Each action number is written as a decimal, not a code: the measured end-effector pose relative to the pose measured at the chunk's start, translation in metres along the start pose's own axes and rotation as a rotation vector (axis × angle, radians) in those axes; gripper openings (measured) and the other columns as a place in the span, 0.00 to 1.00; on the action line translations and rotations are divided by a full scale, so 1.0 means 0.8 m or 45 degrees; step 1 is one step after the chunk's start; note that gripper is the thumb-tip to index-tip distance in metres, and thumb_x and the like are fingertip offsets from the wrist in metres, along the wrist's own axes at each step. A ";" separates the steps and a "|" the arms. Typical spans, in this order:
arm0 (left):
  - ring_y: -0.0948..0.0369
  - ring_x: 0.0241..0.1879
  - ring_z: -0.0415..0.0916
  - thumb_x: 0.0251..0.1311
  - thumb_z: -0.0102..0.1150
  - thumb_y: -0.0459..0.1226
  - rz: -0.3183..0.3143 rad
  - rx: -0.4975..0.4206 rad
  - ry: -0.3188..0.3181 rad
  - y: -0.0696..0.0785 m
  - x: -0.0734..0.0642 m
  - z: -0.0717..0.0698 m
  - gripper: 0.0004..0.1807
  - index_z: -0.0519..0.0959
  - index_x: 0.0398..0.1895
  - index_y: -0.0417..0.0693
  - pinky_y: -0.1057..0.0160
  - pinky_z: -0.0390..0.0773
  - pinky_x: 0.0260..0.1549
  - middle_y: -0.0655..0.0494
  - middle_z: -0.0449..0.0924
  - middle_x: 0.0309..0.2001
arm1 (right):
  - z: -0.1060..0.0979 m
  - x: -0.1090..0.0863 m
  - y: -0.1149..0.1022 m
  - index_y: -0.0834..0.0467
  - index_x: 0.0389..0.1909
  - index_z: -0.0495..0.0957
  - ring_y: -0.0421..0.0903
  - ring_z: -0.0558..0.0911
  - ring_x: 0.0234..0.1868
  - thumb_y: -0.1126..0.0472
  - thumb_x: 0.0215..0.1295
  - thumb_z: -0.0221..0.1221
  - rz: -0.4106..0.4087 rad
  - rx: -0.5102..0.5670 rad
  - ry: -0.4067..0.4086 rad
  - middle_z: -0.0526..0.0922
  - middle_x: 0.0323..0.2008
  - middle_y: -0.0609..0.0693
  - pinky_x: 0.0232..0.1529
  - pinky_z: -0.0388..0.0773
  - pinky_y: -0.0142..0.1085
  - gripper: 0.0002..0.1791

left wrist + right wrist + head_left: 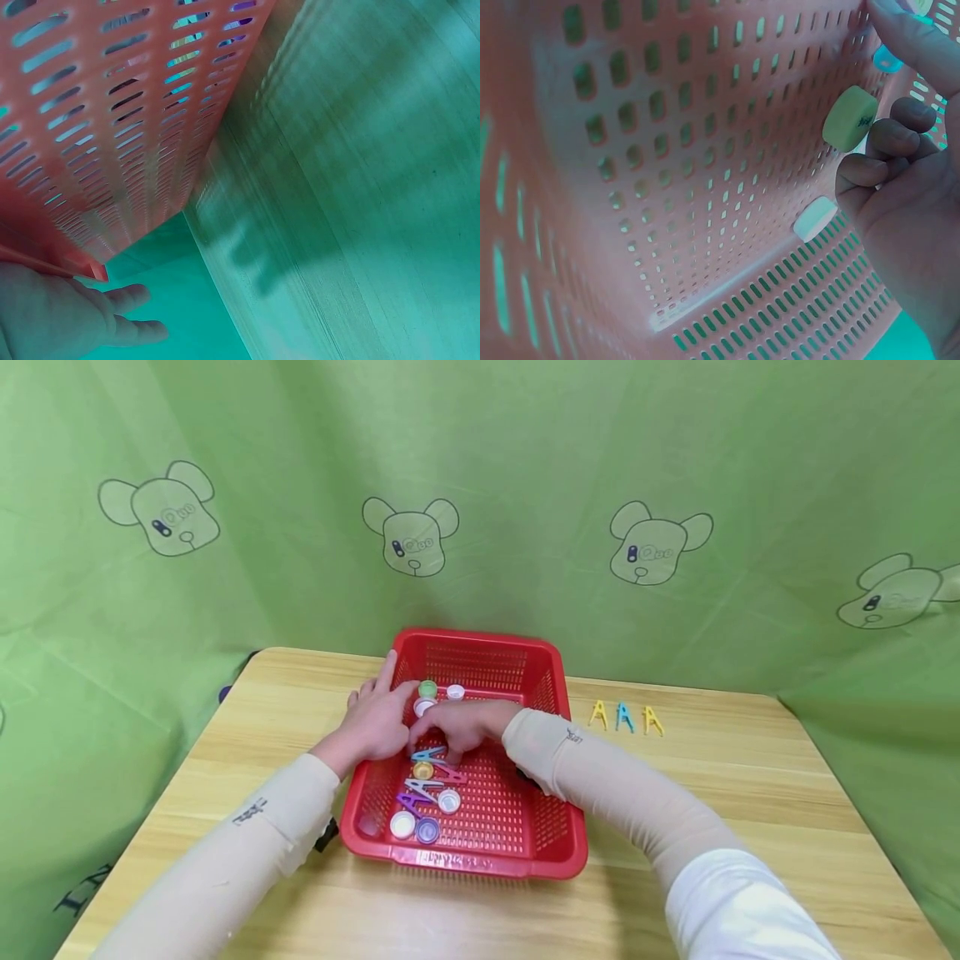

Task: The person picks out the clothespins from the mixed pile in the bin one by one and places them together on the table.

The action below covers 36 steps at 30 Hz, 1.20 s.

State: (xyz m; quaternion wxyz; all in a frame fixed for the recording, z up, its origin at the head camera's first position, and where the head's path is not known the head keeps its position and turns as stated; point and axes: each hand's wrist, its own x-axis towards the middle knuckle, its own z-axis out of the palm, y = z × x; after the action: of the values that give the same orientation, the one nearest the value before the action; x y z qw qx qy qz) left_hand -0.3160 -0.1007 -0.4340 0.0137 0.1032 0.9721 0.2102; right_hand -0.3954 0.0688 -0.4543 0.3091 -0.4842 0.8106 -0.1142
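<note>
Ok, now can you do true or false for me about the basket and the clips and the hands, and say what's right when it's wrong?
1. Three clips lie on the table outside the basket. True.
2. Those three clips are all yellow. False: the middle one is blue; the other two are yellow.
3. The right hand reaches inside the basket. True.
4. The purple clip is outside the basket. False: the purple clip is inside it.
5. The basket is green. False: it is red.
6. There is a green cap in the basket. True.
</note>
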 end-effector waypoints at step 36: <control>0.34 0.68 0.53 0.56 0.62 0.33 0.004 0.002 -0.008 0.004 -0.003 -0.002 0.39 0.65 0.74 0.45 0.30 0.50 0.63 0.44 0.26 0.80 | -0.035 -0.039 -0.009 0.51 0.54 0.83 0.56 0.72 0.59 0.63 0.47 0.78 0.101 0.234 0.211 0.78 0.55 0.53 0.53 0.76 0.39 0.29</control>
State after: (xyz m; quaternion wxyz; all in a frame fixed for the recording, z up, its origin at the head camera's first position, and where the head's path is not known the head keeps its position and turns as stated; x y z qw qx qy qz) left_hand -0.3135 -0.0989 -0.4314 0.0163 0.1052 0.9721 0.2090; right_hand -0.3969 0.0884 -0.4168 0.2886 -0.4101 0.8380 -0.2153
